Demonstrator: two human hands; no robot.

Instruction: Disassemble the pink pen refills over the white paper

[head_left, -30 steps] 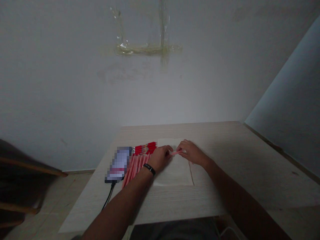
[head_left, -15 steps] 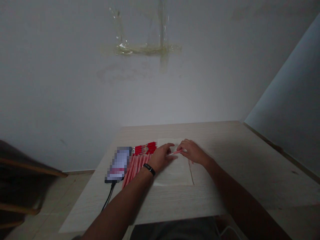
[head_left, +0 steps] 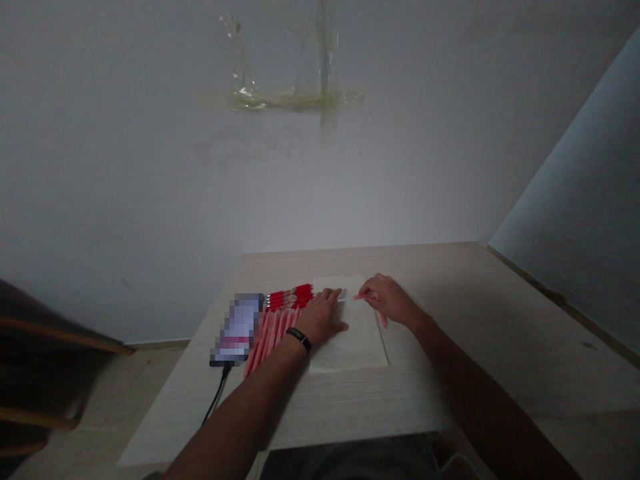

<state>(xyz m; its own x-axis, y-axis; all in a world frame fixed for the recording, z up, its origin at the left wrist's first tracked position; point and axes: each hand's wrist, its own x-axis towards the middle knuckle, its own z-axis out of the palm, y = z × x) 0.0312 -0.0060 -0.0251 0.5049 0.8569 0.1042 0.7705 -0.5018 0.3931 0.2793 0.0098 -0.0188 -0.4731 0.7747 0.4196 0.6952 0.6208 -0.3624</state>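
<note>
My right hand (head_left: 389,301) holds a thin pink stick (head_left: 367,298), probably a pencil or pen, which crosses under its fingers with a pale tip pointing left. My left hand (head_left: 323,318) lies on the left edge of a white sheet of paper (head_left: 350,347), fingers apart and holding nothing. A black wristband (head_left: 299,339) circles my left wrist. To the left of that hand lies a row of several pink sticks with red ends (head_left: 273,333), partly hidden by my forearm. Beyond them is a pixelated phone (head_left: 237,328).
All this lies on a pale wooden table (head_left: 450,373), whose far side meets a grey wall. A black cable (head_left: 218,395) runs from the phone over the near edge. A dark wooden chair (head_left: 45,353) stands at the left, off the table.
My right hand has shifted slightly right and the pink stick's tip now shows more, pointing left. My left hand has settled flatter on the paper.
</note>
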